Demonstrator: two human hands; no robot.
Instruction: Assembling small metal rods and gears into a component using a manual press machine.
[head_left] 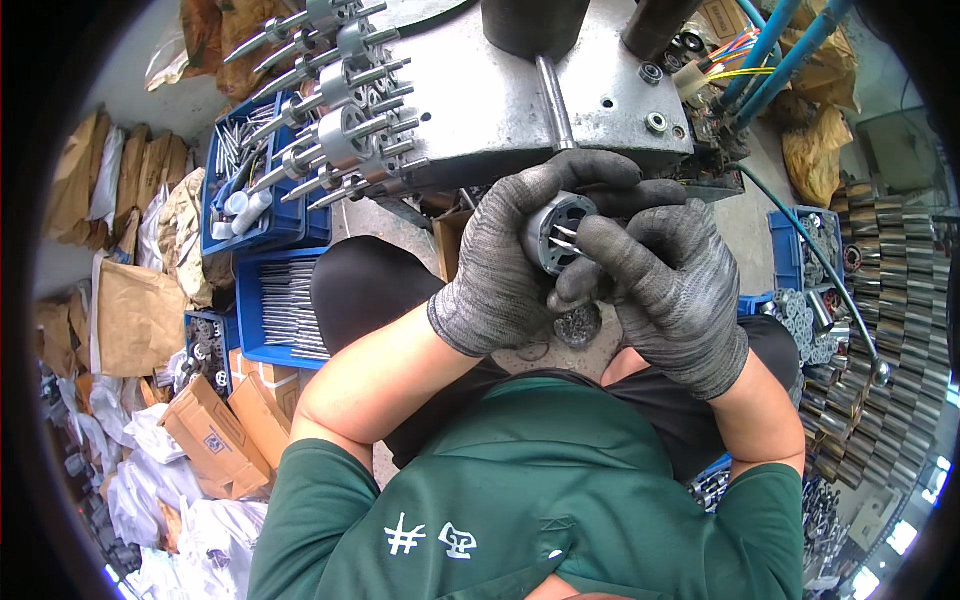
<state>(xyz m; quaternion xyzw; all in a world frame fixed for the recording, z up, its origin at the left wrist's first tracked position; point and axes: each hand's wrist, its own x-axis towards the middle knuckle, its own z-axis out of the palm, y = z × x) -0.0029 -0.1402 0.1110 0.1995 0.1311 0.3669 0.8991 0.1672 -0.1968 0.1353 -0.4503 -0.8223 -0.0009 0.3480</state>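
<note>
Both my hands wear grey knitted gloves and meet just in front of the steel bench. My left hand (495, 265) is wrapped round a short round metal housing (541, 236), whose open end with slots in it is turned to the right. My right hand (685, 290) has its thumb and forefinger at that open end. A few thin shiny metal pins (564, 238) stick out from these fingertips into the housing's mouth. How far the pins reach inside is hidden, and the fingers cover part of the rim.
Behind my hands is a steel machine bench (460, 100) with a dark press column (535, 25). Shafts with metal rings (345, 135) stand at its left edge. A blue bin of metal shafts (290, 305) sits left; stacked metal cylinders (885, 330) lie right. A green hose (815, 250) runs down there.
</note>
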